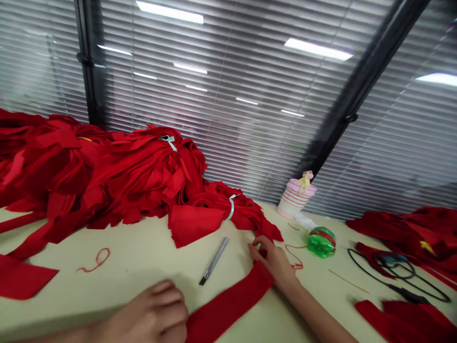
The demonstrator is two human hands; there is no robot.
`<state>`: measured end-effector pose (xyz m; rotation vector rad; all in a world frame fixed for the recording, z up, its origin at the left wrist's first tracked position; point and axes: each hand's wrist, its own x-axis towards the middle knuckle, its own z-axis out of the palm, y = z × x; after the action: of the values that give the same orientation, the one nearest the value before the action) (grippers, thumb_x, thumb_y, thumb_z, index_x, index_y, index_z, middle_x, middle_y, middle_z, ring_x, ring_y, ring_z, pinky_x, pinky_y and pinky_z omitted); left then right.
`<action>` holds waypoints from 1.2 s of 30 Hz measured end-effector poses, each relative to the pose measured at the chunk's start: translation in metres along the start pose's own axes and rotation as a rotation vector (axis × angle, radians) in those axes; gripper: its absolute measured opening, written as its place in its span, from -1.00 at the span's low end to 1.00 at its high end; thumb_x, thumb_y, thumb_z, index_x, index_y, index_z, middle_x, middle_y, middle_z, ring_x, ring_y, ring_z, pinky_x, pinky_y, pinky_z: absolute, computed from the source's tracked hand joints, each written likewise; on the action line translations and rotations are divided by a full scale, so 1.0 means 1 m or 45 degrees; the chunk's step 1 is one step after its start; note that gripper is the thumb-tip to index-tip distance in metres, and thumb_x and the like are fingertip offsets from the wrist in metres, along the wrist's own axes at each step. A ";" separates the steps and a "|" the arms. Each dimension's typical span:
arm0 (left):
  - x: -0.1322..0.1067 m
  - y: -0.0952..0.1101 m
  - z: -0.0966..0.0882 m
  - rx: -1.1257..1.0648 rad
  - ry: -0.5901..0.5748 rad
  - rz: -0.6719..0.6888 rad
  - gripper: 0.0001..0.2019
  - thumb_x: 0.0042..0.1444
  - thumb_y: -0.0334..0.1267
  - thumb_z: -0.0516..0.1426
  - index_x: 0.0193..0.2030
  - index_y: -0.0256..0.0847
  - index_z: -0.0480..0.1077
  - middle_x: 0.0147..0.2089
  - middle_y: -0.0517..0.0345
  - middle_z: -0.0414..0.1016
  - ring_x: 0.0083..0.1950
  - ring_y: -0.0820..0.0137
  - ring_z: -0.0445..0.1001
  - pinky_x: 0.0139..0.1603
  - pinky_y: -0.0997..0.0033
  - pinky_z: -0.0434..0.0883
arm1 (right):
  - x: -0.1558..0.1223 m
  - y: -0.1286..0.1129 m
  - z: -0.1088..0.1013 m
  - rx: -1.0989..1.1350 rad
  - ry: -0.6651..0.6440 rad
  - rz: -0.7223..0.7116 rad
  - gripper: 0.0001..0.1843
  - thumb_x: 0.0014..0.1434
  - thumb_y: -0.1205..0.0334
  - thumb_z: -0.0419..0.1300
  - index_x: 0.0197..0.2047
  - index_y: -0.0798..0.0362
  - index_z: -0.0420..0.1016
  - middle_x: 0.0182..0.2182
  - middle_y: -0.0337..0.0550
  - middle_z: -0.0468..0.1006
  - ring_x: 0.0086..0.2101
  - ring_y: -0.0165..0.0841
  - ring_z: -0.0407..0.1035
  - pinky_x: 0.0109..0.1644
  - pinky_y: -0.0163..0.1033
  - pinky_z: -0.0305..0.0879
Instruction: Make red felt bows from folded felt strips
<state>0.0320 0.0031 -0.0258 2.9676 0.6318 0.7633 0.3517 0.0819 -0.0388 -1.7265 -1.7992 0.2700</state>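
Note:
A strip of red fabric runs slantwise over the table between my two hands. My right hand is at its far end, thumb and fingers pinched on the cloth. Lower down, my left hand is closed at the strip's near left edge; its fingertips are hidden behind the knuckles. Between the hands and just beyond the strip lies a grey utility knife. A tied bundle of red fabric strips rests beyond my right hand, one flap spread toward the knife.
A large heap of red strips lines the back left, against window blinds. Right of my right hand are a green spool-like object with red thread, a pink-and-white cup, a black cable and more red cloth.

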 end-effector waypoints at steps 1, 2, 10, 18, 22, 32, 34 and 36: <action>0.001 -0.001 -0.003 0.030 -0.007 -0.070 -0.97 0.13 -0.37 0.12 -0.32 -0.19 0.34 -0.31 0.15 0.44 -0.20 0.35 0.39 -0.03 0.35 0.37 | -0.001 -0.003 0.001 0.073 -0.001 -0.005 -0.70 0.09 -0.07 0.04 -0.39 -0.01 0.30 -0.64 -0.25 0.41 -0.57 -0.29 0.34 -0.46 -0.24 0.17; 0.002 -0.003 -0.006 0.039 -0.014 -0.120 -0.98 0.12 -0.38 0.11 -0.32 -0.20 0.34 -0.30 0.14 0.43 -0.18 0.32 0.38 -0.02 0.32 0.37 | -0.002 -0.006 0.003 0.146 -0.002 -0.007 -0.68 0.09 -0.10 0.03 -0.37 0.00 0.30 -0.63 -0.24 0.41 -0.57 -0.30 0.34 -0.45 -0.24 0.20; 0.006 -0.009 -0.011 -0.065 0.178 -0.092 -0.75 0.20 -0.50 -0.06 -0.09 -0.27 0.37 -0.15 0.05 0.47 -0.08 0.32 0.39 0.01 0.32 0.37 | -0.010 -0.019 0.010 0.448 0.039 0.131 -0.60 0.03 -0.15 0.14 -0.30 0.04 0.32 -0.60 -0.28 0.36 -0.59 -0.39 0.26 -0.56 -0.32 0.11; 0.013 0.003 -0.014 -0.037 0.027 -0.061 -0.80 0.19 -0.35 0.03 -0.10 -0.20 0.43 -0.19 0.13 0.51 -0.16 0.31 0.44 -0.05 0.31 0.41 | -0.014 -0.030 0.007 0.565 0.046 0.218 -0.67 -0.01 -0.05 0.20 -0.32 0.04 0.37 -0.60 -0.30 0.34 -0.57 -0.41 0.21 -0.54 -0.33 0.07; 0.009 -0.002 -0.010 0.024 0.007 -0.212 -0.89 0.15 -0.33 0.06 -0.26 -0.24 0.41 -0.27 0.08 0.45 -0.16 0.23 0.40 -0.06 0.18 0.39 | -0.016 -0.036 0.007 0.638 0.069 0.258 -0.71 0.00 -0.03 0.19 -0.32 0.02 0.37 -0.53 -0.27 0.36 -0.54 -0.43 0.19 -0.53 -0.34 0.08; 0.005 -0.003 -0.010 0.034 -0.029 -0.175 -0.88 0.17 -0.35 0.04 -0.22 -0.24 0.39 -0.19 0.01 0.44 -0.12 0.20 0.35 -0.05 0.16 0.37 | -0.041 -0.071 0.009 1.186 -0.489 0.553 -0.59 -0.06 -0.11 0.33 -0.41 0.05 0.34 -0.58 -0.36 0.28 -0.63 -0.55 0.09 -0.62 -0.43 0.00; 0.006 -0.001 -0.010 -0.075 -0.067 -0.121 -0.87 0.17 -0.41 0.02 -0.27 -0.22 0.39 -0.27 0.07 0.43 -0.16 0.27 0.36 0.02 0.19 0.35 | -0.048 -0.079 0.011 1.162 -0.659 0.426 -0.62 -0.02 -0.07 0.32 -0.42 0.06 0.36 -0.57 -0.36 0.30 -0.60 -0.56 0.11 -0.57 -0.43 0.02; 0.006 0.002 -0.011 -0.145 -0.096 -0.107 -0.84 0.16 -0.46 0.01 -0.27 -0.21 0.39 -0.33 0.12 0.41 -0.22 0.33 0.38 0.04 0.25 0.34 | -0.055 -0.085 0.012 1.113 -0.810 0.301 -0.65 -0.02 -0.02 0.33 -0.43 0.07 0.38 -0.57 -0.35 0.31 -0.58 -0.55 0.11 -0.54 -0.42 0.03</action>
<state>0.0322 0.0028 -0.0132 2.8318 0.6798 0.6548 0.2715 0.0222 -0.0177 -1.2428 -1.4675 1.5844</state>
